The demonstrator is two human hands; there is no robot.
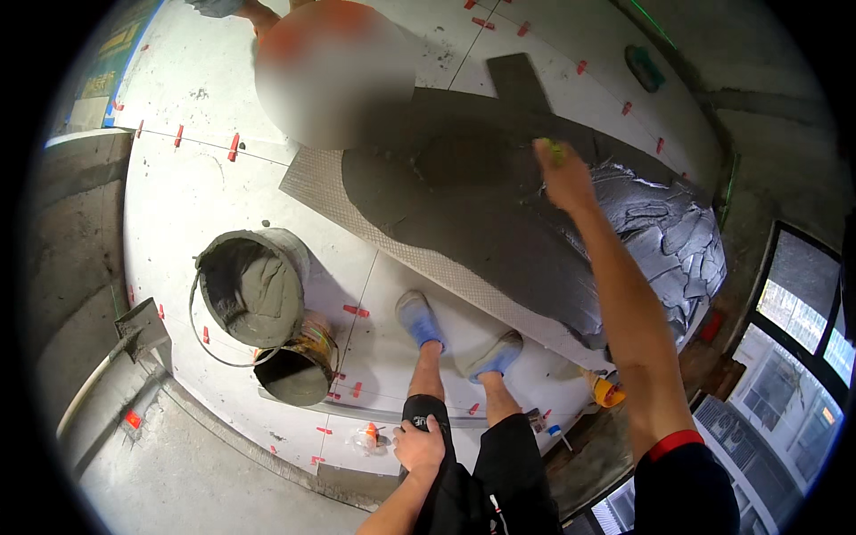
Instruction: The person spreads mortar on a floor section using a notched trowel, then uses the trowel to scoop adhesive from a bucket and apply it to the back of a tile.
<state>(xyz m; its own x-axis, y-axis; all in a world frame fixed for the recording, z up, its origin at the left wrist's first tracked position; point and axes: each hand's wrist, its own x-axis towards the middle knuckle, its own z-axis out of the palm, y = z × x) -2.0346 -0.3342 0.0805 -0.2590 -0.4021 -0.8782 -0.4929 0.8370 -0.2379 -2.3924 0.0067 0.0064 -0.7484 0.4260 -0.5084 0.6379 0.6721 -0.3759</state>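
My right hand (567, 183) reaches out over a large tile (312, 183) lying with its ribbed back up. It is closed on the yellow-green handle of a trowel (556, 152), whose blade is too dark and blurred to make out. Grey mortar (481, 214) covers most of that tile, smooth in the middle and heaped in thick, wet ridges at the right end. A ribbed strip along the near edge stays bare. My left hand (419, 444) rests on my knee, its fingers lying over the black shorts and holding nothing.
Left of my feet stand a mortar bucket (290, 267) and a smaller bucket (299, 374). A shovel (141, 330) leans at far left. Red levelling wedges (234, 147) line the floor joints. Another person's arm (257, 16) shows at the top beside a blurred patch. A yellow-orange container (608, 390) lies near my right arm.
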